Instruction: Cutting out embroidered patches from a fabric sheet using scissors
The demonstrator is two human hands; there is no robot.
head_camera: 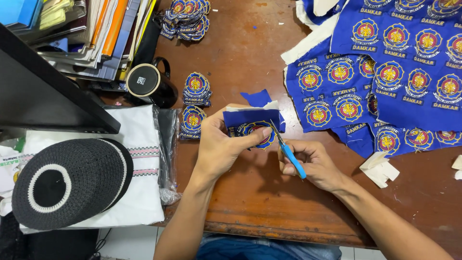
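We judge the embroidered patch (pixel 257 131) light and limp in its blue cloth margin, stiffer across the stitched emblem; it is best pinched by that margin. Our left hand (pixel 222 144) pinches it so, just left of the blue-handled scissors (pixel 288 151). Our right hand (pixel 313 163) grips the scissors, blades at the patch edge. The patch is shield-shaped, blue with gold and red stitching.

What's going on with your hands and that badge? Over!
Left hand pinching blue badge piece. Right hand working blue-handled scissors at its edge. Nothing in the way.
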